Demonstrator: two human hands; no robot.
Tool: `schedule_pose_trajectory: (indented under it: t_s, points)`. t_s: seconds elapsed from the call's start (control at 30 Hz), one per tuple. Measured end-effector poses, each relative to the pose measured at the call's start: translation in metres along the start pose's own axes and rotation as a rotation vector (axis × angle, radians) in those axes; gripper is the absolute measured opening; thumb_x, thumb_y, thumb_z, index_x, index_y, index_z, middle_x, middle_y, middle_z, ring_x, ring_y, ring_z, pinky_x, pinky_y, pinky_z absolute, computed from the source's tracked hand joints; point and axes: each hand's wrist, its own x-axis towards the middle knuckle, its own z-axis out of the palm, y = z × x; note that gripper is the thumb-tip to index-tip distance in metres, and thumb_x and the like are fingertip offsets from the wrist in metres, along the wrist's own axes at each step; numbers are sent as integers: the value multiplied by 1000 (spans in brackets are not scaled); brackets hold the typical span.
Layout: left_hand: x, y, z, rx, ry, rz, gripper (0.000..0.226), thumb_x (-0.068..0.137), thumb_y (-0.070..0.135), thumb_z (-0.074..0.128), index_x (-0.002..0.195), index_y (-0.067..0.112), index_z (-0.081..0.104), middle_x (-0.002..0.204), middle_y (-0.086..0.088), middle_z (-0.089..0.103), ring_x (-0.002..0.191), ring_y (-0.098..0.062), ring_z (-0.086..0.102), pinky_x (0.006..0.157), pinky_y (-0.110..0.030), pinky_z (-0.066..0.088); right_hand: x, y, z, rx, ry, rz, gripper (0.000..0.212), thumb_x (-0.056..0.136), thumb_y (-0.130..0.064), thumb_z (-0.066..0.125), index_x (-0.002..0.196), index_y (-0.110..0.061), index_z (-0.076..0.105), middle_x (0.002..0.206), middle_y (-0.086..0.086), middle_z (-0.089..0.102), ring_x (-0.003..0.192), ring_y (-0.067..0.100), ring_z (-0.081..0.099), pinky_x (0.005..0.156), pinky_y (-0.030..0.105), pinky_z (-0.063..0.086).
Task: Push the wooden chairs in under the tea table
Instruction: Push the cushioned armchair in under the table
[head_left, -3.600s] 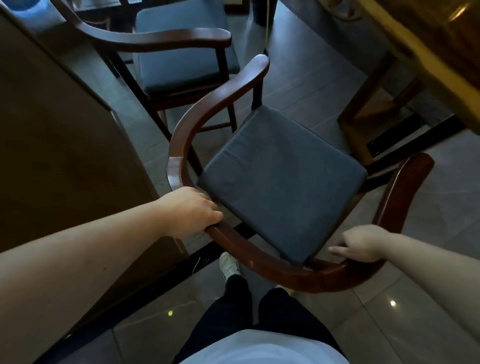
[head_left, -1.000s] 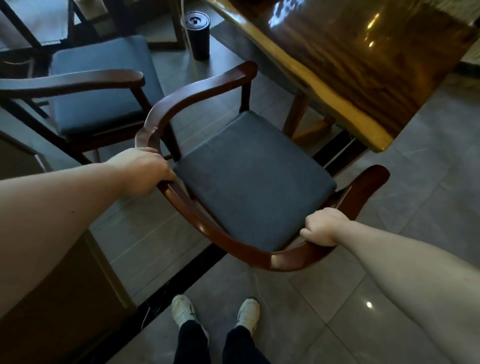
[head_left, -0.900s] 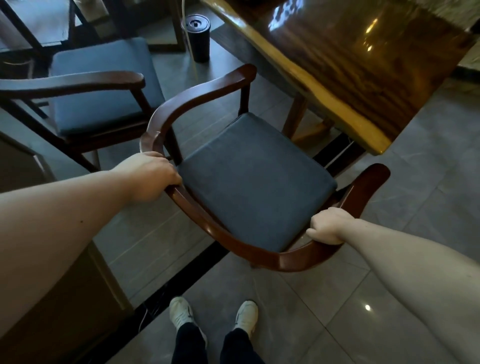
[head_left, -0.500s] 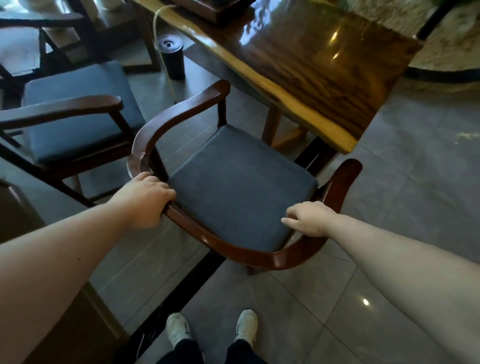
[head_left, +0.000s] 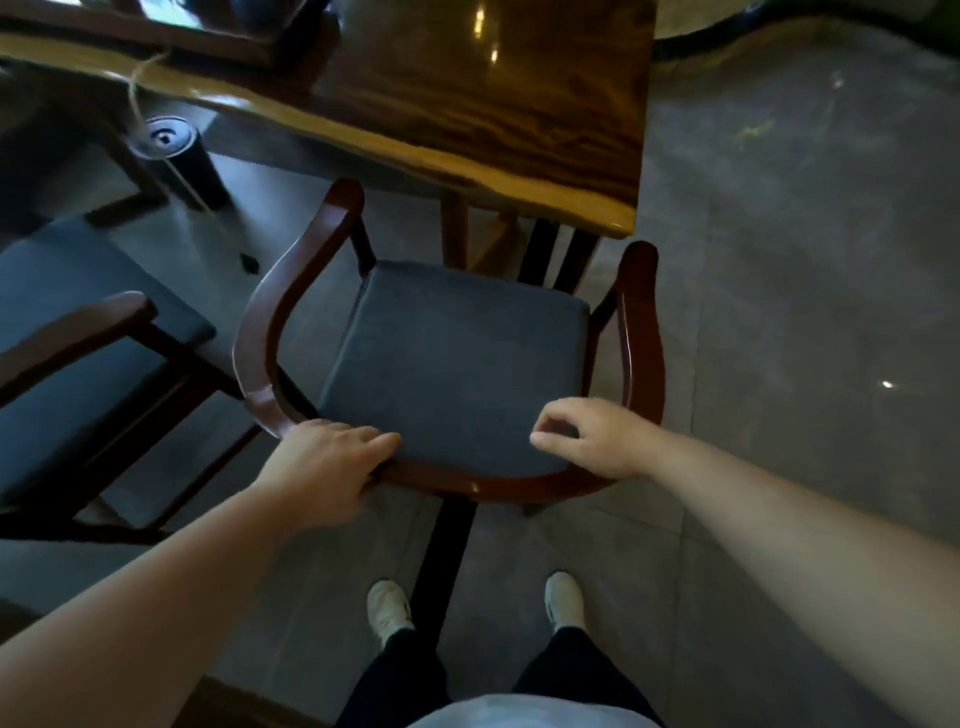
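A grey tiled floor (head_left: 779, 260) fills most of the view, with a dark strip (head_left: 447, 545) running along it between the person's feet. The tea table (head_left: 519, 104), a glossy slab of dark wood with pale yellow edges, reaches in from the top, and its near right corner hangs just beyond the front of the chair. The wooden chair (head_left: 641, 332) stands square to that corner with its seat still out in the open; the tips of its two curved armrests are near the table edge, the right one just below the corner. A dark blue cushion (head_left: 452, 358) covers the seat. A second chair (head_left: 78, 332) with the same kind of cushion stands off to the left, well short of the table. A black cylinder (head_left: 176, 156) stands on the floor by the table's left part, with a pale cord (head_left: 156, 93) running down past it. The left hand (head_left: 327, 467) lies on the curved back rail at its left end, fingers wrapped over the wood. The right hand (head_left: 597, 436) hovers over the right end of the rail, fingers loosely curled and apart, not closed around anything. White shoes (head_left: 389, 608) stand behind the chair.
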Motion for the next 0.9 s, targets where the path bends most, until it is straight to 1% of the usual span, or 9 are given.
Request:
schedule_pose_trajectory:
  t_s: [0.1, 0.2, 0.3, 0.33, 0.4, 0.53, 0.7, 0.8, 0.9]
  points:
    - [12, -6, -5, 32, -134, 91, 40, 82, 43, 47, 121, 36, 51, 111, 11, 65, 91, -20, 67, 69, -36, 53, -14, -9, 27, 102, -91, 41, 53, 79, -74, 57, 111, -32, 63, 106, -14, 65, 98, 2, 60, 87, 30, 51]
    - [18, -7, -9, 28, -204, 135, 33, 88, 44, 49, 119, 34, 49, 109, 10, 64, 92, -19, 66, 70, -37, 53, -20, -11, 48, -65, -111, 7, 75, 67, -81, 63, 124, -34, 55, 118, -18, 60, 107, 0, 56, 92, 27, 47]
    - [22, -10, -15, 124, -276, 212, 22, 96, 37, 44, 115, 28, 49, 102, 5, 66, 88, -22, 66, 72, -36, 52, -13, -1, 67, -181, 86, -46, 45, 80, -33, 75, 121, -28, 60, 117, -12, 64, 111, 8, 59, 93, 26, 47]
    - [23, -11, -18, 145, -282, 233, 21, 97, 37, 42, 114, 26, 49, 101, 4, 67, 88, -23, 66, 72, -36, 51, -13, 3, 72, -180, 144, -54, 42, 80, -20, 75, 120, -26, 63, 117, -10, 66, 111, 11, 60, 95, 28, 48]
    - [24, -10, -27, 147, -292, 258, 22, 98, 37, 41, 115, 24, 48, 102, 2, 68, 89, -24, 66, 73, -36, 49, -13, 6, 79, -166, 205, -36, 44, 78, -11, 75, 119, -25, 65, 117, -9, 67, 111, 12, 60, 99, 32, 46]
    - [23, -17, -28, 149, -317, 260, 23, 97, 37, 45, 117, 25, 47, 105, 2, 68, 91, -22, 66, 77, -37, 51, -12, -4, 84, -109, 278, -29, 31, 78, -10, 73, 106, -25, 68, 104, -9, 69, 101, 15, 61, 92, 37, 48]
    - [28, -51, -38, 132, -330, 175, 24, 95, 43, 51, 116, 33, 48, 104, 6, 66, 92, -17, 64, 80, -35, 52, 16, -28, 85, -112, 266, -20, 29, 81, -18, 73, 109, -20, 66, 107, -1, 68, 103, 23, 59, 91, 36, 45]
    - [29, -69, -43, 130, -328, 122, 25, 93, 47, 54, 115, 34, 51, 102, 8, 65, 91, -14, 63, 81, -34, 52, 34, -36, 82, -124, 197, -18, 38, 84, -26, 72, 120, -24, 60, 119, -2, 64, 115, 22, 55, 101, 38, 40]
    - [27, -75, -41, 120, -310, 82, 24, 93, 49, 53, 113, 35, 55, 101, 10, 65, 91, -12, 63, 82, -31, 51, 30, -21, 72, -245, 100, 115, 52, 86, -35, 67, 134, -27, 49, 136, -5, 55, 132, 19, 43, 118, 50, 17]
